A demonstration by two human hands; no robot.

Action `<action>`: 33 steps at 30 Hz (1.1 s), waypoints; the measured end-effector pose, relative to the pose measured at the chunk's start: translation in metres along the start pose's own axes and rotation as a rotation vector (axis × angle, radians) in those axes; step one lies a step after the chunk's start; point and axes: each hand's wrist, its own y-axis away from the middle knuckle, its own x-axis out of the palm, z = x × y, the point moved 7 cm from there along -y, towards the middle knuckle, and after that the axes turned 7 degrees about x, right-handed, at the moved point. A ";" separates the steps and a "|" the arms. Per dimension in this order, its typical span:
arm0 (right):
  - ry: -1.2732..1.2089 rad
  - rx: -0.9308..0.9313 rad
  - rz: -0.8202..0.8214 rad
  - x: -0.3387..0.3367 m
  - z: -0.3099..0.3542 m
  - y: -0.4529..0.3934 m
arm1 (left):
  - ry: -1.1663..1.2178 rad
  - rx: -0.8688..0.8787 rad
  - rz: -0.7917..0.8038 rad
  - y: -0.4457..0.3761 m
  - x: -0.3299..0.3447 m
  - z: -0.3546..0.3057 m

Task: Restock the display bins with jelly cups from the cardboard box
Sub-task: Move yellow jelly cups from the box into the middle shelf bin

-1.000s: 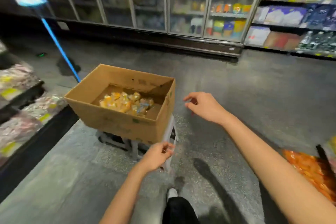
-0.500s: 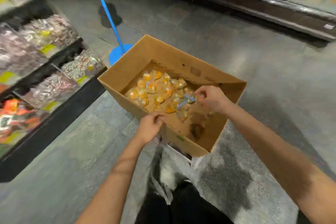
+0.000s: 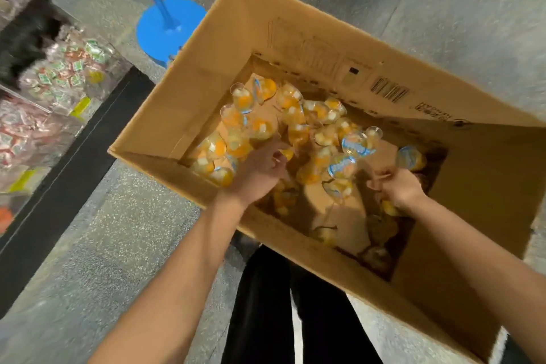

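Clear orange-filled jelly cups point(image 3: 298, 127) lie jumbled inside the cardboard box point(image 3: 206, 74).

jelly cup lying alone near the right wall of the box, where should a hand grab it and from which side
Take that jelly cup across its rounded body, just behind the wider blue-and-white lid rim, coming straight down from above. It appears to lie on its side, apart from the heap, so its flanks look free. The right hand is nearest, just beside it inside the cardboard box.

light: dim, warm | shadows: box point(image 3: 206, 74) interior | edges: wide-angle bend, perhaps motion-blurred
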 end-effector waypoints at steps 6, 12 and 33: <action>0.048 0.046 -0.024 0.055 0.005 -0.067 | -0.225 -0.030 -0.031 -0.024 0.007 0.023; 0.105 0.036 -0.106 0.074 -0.001 -0.077 | -0.267 0.038 0.025 -0.028 0.019 0.019; 0.114 0.002 0.086 0.085 -0.017 -0.013 | -0.452 0.102 0.290 -0.019 0.039 0.023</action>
